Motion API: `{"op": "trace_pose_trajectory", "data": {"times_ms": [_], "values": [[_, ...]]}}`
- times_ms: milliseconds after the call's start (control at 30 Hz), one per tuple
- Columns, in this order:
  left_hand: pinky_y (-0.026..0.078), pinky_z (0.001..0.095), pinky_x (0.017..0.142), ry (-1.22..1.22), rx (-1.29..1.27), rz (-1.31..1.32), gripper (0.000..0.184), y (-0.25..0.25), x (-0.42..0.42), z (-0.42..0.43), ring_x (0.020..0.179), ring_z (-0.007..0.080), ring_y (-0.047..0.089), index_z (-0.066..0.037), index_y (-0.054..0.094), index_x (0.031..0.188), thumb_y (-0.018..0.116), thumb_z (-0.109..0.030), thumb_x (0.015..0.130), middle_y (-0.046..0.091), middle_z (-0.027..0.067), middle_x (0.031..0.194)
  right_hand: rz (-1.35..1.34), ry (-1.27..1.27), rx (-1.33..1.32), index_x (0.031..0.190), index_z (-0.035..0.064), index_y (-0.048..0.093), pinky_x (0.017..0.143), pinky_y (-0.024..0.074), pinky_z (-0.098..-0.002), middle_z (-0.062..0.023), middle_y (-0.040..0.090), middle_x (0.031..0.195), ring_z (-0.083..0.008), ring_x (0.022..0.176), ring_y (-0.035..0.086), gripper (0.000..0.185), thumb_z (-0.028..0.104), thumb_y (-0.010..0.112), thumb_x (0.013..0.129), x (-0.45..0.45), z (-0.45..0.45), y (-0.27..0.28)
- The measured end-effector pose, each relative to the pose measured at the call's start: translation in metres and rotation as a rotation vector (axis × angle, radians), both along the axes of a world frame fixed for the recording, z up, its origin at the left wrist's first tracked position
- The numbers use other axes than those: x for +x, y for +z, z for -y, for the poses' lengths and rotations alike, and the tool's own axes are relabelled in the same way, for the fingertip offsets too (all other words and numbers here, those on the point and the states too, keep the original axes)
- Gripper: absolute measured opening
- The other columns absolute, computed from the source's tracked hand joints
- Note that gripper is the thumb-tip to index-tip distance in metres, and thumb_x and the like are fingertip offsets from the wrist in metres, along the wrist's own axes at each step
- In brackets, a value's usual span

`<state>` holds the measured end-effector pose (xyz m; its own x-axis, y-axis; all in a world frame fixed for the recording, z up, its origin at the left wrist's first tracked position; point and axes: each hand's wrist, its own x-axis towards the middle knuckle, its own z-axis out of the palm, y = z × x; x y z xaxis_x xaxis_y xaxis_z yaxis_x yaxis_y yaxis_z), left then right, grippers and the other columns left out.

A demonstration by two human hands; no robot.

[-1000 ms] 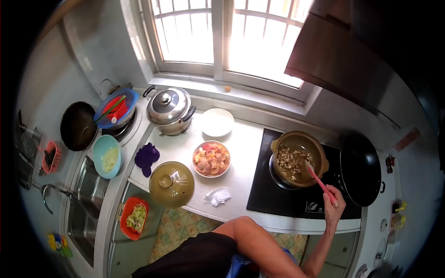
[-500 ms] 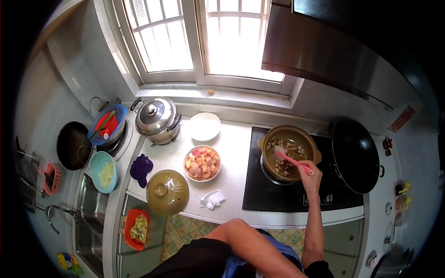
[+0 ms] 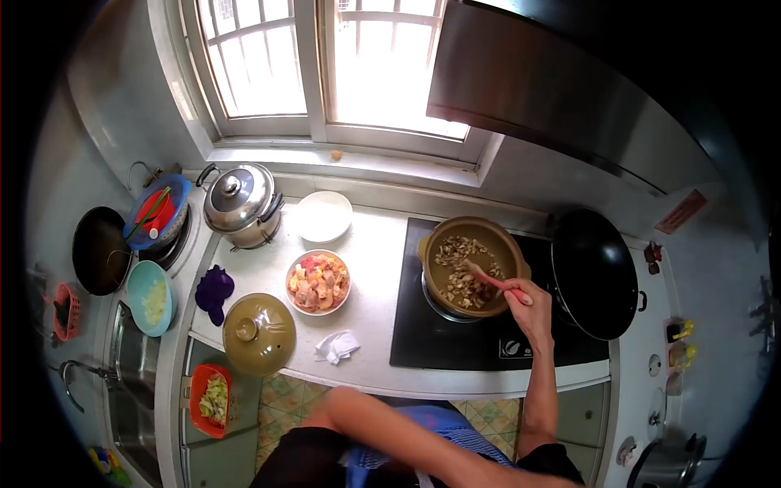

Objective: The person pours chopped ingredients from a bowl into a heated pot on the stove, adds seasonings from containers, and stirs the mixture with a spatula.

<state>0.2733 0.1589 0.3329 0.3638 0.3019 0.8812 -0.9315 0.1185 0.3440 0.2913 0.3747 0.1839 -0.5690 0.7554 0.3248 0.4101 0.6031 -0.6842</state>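
My right hand (image 3: 530, 311) is closed around the handle of a pink spatula (image 3: 498, 282), over the right side of a brown clay pot (image 3: 518, 264) on the black stove. The spatula's head rests among chopped brown pieces (image 3: 460, 254) inside the pot. My left forearm crosses low in front of my body, and the left hand itself does not show. Left of the stove stand a bowl of raw meat pieces (image 3: 318, 282), a white plate (image 3: 324, 216), a crumpled white cloth (image 3: 337, 346) and an olive lid (image 3: 259, 335).
A black wok (image 3: 594, 272) sits at the stove's right. A steel pot (image 3: 241, 203) stands at the back left. Farther left are a purple cloth (image 3: 214, 294), a turquoise bowl (image 3: 152, 298), an orange basket (image 3: 210, 400) and the sink (image 3: 134, 390).
The camera view has shifted, so the counter items appear farther left. My right hand has moved the spatula from the pot's right side through the pieces toward the middle.
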Motion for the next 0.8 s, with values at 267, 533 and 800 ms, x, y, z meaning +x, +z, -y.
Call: {"op": "trace_pose_trajectory", "data": {"times_ms": [267, 533, 800], "values": [[0.041, 0.0322, 0.096, 0.711, -1.127, -0.724, 0.021, -0.2, -0.144, 0.039, 0.107, 0.0212, 0.054, -0.002, 0.059, 0.105, 0.055, -0.008, 0.086, 0.053, 0.0115, 0.116, -0.056, 0.153, 0.237, 0.089, 0.0037, 0.064, 0.075, 0.0497, -0.034, -0.012, 0.065, 0.093, -0.0297, 0.086, 0.063, 0.018, -0.003, 0.06, 0.073, -0.038, -0.055, -0.036], [0.051, 0.0358, 0.067, 1.002, -2.326, -0.156, 0.013, -0.454, -0.189, 0.243, 0.077, 0.0195, 0.062, -0.006, 0.06, 0.093, 0.056, -0.012, 0.082, 0.063, 0.0072, 0.086, 0.129, 0.459, 0.1, 0.087, 0.0045, 0.065, 0.069, 0.0509, -0.0324, -0.0075, 0.067, 0.088, -0.0254, 0.078, 0.064, 0.019, 0.0, 0.068, 0.069, 0.015, -0.016, 0.023], [0.043, 0.0342, 0.082, -0.217, -1.485, -2.551, 0.031, -0.463, -0.26, 0.152, 0.099, 0.0156, 0.052, -0.013, 0.053, 0.112, 0.041, -0.027, 0.086, 0.055, 0.0021, 0.11, 0.129, 0.479, -0.006, 0.087, 0.006, 0.063, 0.065, 0.0503, -0.0342, -0.0073, 0.066, 0.084, -0.0278, 0.077, 0.064, 0.014, 0.004, 0.065, 0.073, 0.023, -0.003, 0.023]]}}
